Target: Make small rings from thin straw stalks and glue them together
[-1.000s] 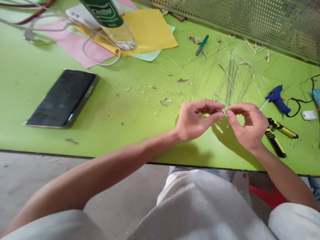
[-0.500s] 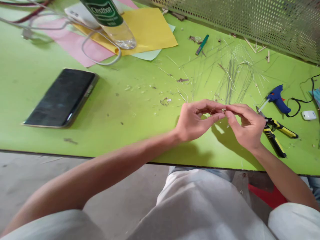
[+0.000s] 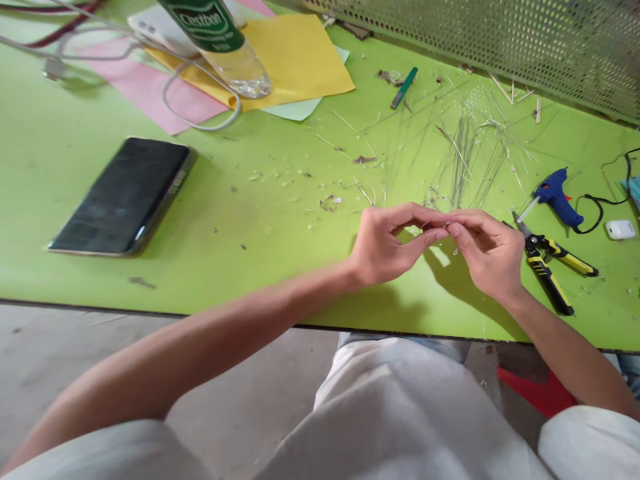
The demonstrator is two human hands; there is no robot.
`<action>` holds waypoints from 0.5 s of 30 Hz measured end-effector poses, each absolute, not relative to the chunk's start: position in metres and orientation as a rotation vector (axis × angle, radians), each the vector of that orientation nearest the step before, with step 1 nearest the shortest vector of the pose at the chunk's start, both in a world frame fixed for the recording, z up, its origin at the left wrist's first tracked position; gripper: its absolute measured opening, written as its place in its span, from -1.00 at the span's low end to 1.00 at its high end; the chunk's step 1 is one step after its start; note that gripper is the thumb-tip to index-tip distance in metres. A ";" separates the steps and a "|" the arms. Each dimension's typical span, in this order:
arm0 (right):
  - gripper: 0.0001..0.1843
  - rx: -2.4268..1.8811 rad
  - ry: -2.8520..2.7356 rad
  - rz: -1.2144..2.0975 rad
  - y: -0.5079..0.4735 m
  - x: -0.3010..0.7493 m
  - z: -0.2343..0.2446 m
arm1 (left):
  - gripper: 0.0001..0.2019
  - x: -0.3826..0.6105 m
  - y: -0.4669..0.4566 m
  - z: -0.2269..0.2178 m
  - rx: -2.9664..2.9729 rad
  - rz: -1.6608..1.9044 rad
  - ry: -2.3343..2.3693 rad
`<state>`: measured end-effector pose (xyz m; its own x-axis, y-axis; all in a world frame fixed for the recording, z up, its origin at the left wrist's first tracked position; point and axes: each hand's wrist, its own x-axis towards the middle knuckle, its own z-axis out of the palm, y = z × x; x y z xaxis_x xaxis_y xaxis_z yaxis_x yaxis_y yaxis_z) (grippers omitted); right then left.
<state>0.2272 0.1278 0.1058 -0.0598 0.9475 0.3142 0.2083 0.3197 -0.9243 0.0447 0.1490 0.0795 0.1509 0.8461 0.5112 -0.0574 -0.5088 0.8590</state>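
Note:
My left hand [image 3: 387, 243] and my right hand [image 3: 487, 250] meet fingertip to fingertip above the green table [image 3: 280, 260]. Both are closed in a pinch on a thin piece of wire [image 3: 424, 225], which is mostly hidden by the fingers. Beyond the hands lies a loose bundle of thin straight wires [image 3: 463, 160]. Just right of my right hand rest pliers with yellow and black handles [image 3: 553, 270], their jaws pointing toward the hand.
A blue glue gun [image 3: 557, 197] and a white earbud case [image 3: 620, 230] are at the right. A green cutter knife [image 3: 404, 88] lies near the perforated panel [image 3: 500, 47]. Leftward are a phone [image 3: 123, 197], a water bottle [image 3: 220, 47], a white cable [image 3: 200, 125] and yellow paper [image 3: 305, 57].
The fingertips have closed in slightly on the wire, and my right hand has shifted a little left. The wire shows less between the fingers. Other things stay in place.

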 end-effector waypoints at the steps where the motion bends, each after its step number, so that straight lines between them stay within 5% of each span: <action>1: -0.86 -1.115 -1.520 0.870 0.127 0.226 0.106 | -0.85 0.045 0.149 0.080 1.662 1.468 0.776; 15: -0.89 -1.062 -1.576 0.600 0.121 0.222 0.099 | -0.87 0.046 0.146 0.085 1.779 1.523 0.803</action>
<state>0.2218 0.1211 0.0985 -0.0092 0.8688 0.4951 0.3196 0.4717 -0.8218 0.0456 0.1464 0.0847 0.1359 0.7962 0.5896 0.0362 -0.5987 0.8002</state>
